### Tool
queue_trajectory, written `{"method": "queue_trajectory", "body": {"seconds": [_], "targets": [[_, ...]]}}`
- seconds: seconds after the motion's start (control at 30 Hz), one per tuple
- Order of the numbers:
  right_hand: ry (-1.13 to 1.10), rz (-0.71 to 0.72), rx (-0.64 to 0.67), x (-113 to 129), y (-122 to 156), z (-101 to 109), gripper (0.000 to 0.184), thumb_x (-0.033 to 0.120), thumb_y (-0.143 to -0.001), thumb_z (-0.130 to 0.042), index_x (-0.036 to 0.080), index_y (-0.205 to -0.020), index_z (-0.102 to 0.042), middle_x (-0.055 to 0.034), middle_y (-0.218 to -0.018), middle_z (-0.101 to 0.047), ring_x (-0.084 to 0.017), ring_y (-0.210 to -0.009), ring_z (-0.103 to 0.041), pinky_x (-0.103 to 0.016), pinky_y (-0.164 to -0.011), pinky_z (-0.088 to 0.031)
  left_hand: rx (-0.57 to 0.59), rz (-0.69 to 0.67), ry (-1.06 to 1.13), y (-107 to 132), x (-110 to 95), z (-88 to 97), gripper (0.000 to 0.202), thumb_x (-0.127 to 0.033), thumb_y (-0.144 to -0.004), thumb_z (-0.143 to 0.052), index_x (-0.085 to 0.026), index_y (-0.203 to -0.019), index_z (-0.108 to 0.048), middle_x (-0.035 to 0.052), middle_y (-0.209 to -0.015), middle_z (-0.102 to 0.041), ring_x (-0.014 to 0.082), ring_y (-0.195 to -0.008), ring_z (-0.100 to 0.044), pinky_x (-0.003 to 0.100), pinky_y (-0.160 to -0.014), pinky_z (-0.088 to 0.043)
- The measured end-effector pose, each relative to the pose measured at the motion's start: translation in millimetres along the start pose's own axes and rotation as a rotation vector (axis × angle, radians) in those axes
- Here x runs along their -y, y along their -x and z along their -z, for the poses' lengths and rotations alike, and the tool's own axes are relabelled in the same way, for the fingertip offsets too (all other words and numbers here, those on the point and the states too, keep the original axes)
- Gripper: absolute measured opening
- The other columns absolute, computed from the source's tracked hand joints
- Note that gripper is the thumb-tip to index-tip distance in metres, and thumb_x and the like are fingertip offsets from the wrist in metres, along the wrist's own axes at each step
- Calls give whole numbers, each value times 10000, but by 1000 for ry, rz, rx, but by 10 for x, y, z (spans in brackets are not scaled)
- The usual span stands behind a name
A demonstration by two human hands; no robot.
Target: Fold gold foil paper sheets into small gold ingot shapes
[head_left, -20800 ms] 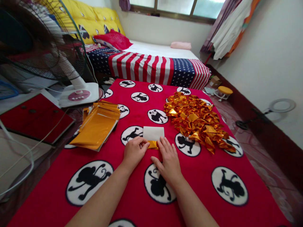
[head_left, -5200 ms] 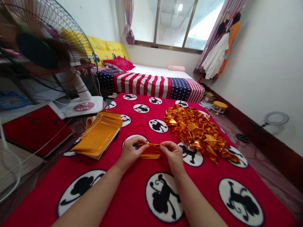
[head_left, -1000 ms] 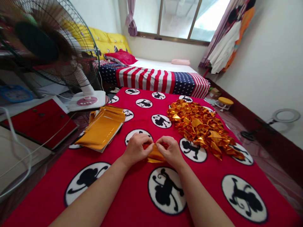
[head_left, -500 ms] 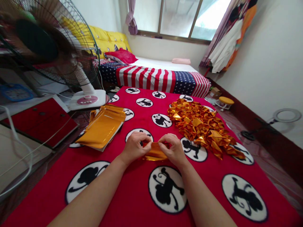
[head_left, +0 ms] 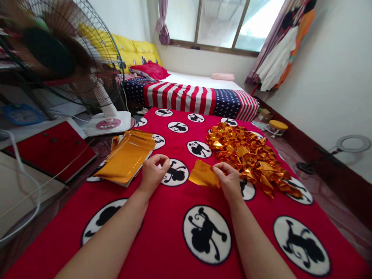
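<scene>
My right hand (head_left: 229, 180) pinches a folded gold foil piece (head_left: 203, 176) and holds it just above the red blanket (head_left: 162, 228), close to the pile of folded gold foil pieces (head_left: 247, 155) on its right. My left hand (head_left: 153, 173) hovers apart from the piece, fingers curled with nothing visible in them, beside the stack of flat gold foil sheets (head_left: 126, 157) on the left.
A running standing fan (head_left: 58, 58) with a white base (head_left: 107, 123) stands at the left, next to a red board (head_left: 49, 149) and loose cables. Beyond the blanket lies a bed with a stars-and-stripes cover (head_left: 197, 99). A yellow stool (head_left: 278, 126) and a ring light (head_left: 353, 143) are on the floor at right.
Both hands were pinching the gold piece together in the middle. Now my left hand has let go and drawn left, while my right hand carries the piece rightward toward the gold pile.
</scene>
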State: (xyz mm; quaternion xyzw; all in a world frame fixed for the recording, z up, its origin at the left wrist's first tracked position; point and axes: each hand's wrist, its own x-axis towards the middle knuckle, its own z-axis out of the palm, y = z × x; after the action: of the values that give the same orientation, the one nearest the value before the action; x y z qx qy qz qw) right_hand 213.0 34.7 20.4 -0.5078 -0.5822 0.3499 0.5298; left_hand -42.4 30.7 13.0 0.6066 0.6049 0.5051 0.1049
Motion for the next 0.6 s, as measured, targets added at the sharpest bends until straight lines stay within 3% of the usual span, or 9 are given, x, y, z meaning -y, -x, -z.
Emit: {"method": "queue_trajectory", "body": {"seconds": [0.13, 0.27, 0.43, 0.6], "targets": [[-154, -171, -53, -58, 16, -118, 180, 345, -704, -682, 170, -686, -642, 22, -591, -575, -108, -527, -487, -215, -488, -354, 157, -145, -305, 47, -31, -107, 155, -287, -861, -560, -195, -838, -683, 39, -846, -687, 193, -824, -604, 312, -770, -433], [-225, -205, -122, -97, 12, -149, 188, 349, -675, -702, 170, -696, -647, 11, -634, -608, -116, -557, -525, -216, -514, -393, 254, -201, -486, 107, -101, -167, 338, -387, -848, -605, -213, -1136, -632, 89, -1061, -642, 254, -995, -545, 378, -869, -410], [-112, -156, -75, -142, 14, -153, 224, 384, -697, -688, 163, -702, -652, -5, -622, -611, -135, -553, -530, -231, -503, -405, 317, -211, -543, 129, -155, -162, 260, -396, -874, -563, -222, -1050, -645, 91, -1079, -599, 264, -1032, -507, 387, -869, -397], [-6, -97, -50, -170, 9, -181, 215, 378, -727, -660, 165, -699, -651, -6, -635, -613, -139, -570, -531, -236, -526, -406, 325, -194, -626, 151, -212, -213, 276, -376, -883, -537, -219, -1098, -610, 108, -1126, -568, 279, -1056, -480, 398, -859, -386]]}}
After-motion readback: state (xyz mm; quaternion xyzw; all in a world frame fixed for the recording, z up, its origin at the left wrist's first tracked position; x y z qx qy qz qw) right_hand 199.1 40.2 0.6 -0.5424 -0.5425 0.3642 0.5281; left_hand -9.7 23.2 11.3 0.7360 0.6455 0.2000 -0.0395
